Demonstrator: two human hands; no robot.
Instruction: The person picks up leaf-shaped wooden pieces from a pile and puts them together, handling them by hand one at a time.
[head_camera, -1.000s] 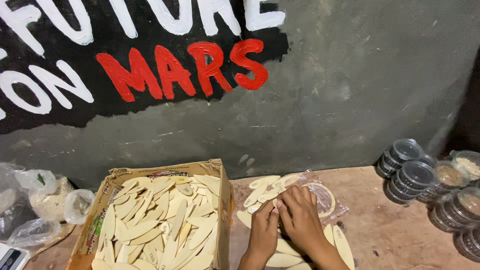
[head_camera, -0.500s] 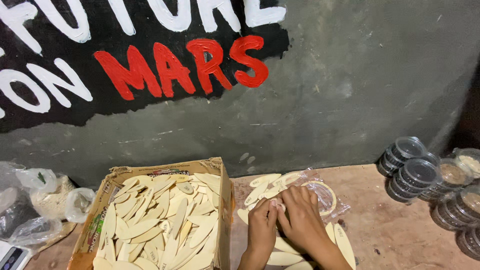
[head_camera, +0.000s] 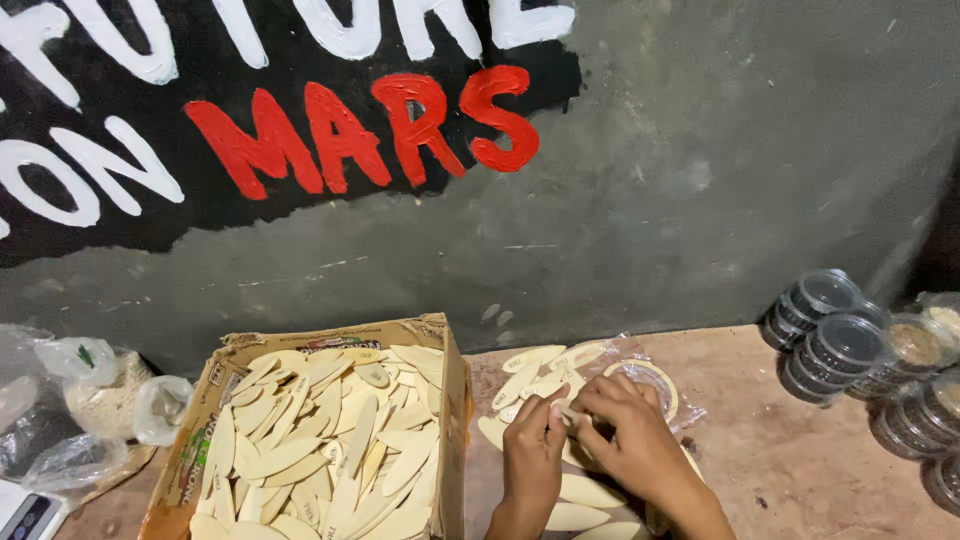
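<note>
Both hands low centre, knuckles up, fingertips meeting: left hand (head_camera: 532, 452) curled with thumb and forefinger pinching one pale wooden leaf-shaped piece (head_camera: 568, 412), right hand (head_camera: 632, 440) curled too, pinching the same piece from the other side. From the left: clear plastic bags (head_camera: 75, 400) of grainy stuff, cardboard box (head_camera: 452, 400) heaped with the same wooden pieces just beside the left hand, a loose pile of pieces (head_camera: 580, 492) on the table under both hands, a crinkled clear bag (head_camera: 640, 370) with a tape ring behind the right hand, lidded plastic cups (head_camera: 835, 345) stacked well apart at far right. The pinched piece sits between the two hands' fingertips, above the loose pile.
</note>
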